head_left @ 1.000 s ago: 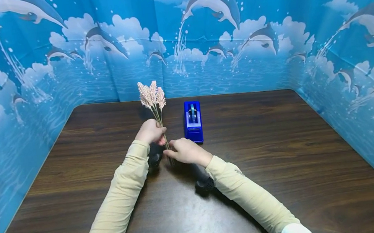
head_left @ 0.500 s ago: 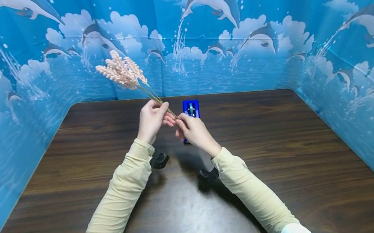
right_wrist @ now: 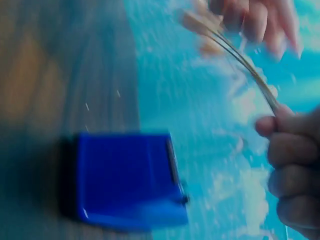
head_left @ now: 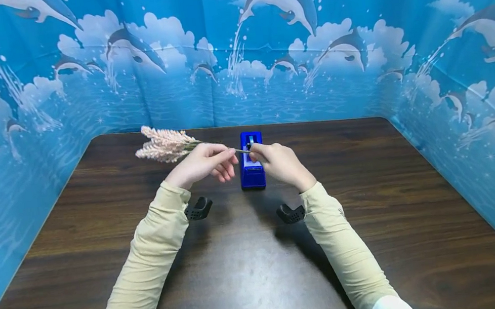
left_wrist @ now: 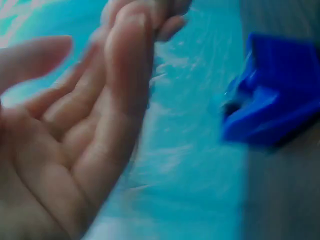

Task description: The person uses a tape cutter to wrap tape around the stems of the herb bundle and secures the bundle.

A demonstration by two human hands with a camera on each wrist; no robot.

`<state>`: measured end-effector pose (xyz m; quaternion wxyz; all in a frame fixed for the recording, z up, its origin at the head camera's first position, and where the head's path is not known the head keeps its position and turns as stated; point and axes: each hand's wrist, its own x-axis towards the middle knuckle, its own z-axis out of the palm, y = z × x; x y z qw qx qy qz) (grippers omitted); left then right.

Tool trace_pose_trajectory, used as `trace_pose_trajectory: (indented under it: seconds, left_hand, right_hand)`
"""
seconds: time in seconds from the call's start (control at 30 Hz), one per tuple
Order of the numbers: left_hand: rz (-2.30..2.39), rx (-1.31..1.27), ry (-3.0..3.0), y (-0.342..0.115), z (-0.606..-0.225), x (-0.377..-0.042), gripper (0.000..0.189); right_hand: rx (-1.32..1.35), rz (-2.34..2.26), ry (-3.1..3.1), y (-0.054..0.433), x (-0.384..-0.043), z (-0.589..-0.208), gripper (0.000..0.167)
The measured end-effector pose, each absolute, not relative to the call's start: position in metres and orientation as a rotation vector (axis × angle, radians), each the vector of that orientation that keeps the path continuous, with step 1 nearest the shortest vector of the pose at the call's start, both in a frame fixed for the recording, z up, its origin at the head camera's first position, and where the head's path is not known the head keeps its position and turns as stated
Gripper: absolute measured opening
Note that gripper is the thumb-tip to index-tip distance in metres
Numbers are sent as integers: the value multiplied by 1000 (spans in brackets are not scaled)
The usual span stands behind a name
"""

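Note:
A bunch of pale pink dried-look flowers (head_left: 165, 143) lies sideways in the air in the head view, heads to the left. My right hand (head_left: 282, 163) pinches the thin stem ends between thumb and fingers; the stems (right_wrist: 245, 62) show in the right wrist view, running up from that grip. Beside the stems is my left hand (head_left: 205, 164), palm turned inward. In the left wrist view its thumb (left_wrist: 45, 57) stands apart from the loosely extended fingers. Behind and below the hands is a blue tape dispenser (head_left: 253, 171), partly covered by the stems and right fingertips.
The dark wooden table (head_left: 347, 189) extends to both sides of the arms. A blue curtain (head_left: 240, 94) printed with dolphins encloses its back and sides. A black wrist device (head_left: 199, 209) sits under the left wrist, another black device (head_left: 291, 214) under the right.
The flowers rose from upright near the table, tilted left, and now lie nearly level with heads lower. The right hand moved up and right with the stem ends; the left hand loosened its grip.

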<state>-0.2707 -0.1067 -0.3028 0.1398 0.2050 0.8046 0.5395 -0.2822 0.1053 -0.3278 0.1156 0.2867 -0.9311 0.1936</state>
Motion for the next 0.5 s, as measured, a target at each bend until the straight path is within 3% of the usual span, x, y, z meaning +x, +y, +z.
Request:
trace_pose_trajectory:
  seconds: [0.07,0.23,0.43,0.5]
  left_hand:
    - [1372,742,2533,-104,-293,-265,26]
    - [942,975,2856,-98,-291,-274,51]
    - [703,983,2827,-100,-314,-300,22]
    - [687,1020,2815,-98,-317,-304,21]
  right_hand:
    - [912,553,-2766,115,-285,-328,19]
    - [1011,588,-2814,129,-292,-323,21]
    - [1064,624,-2838,139,-295,-319,21]
    - [1073,690,-2855,144,-296,-319,22]
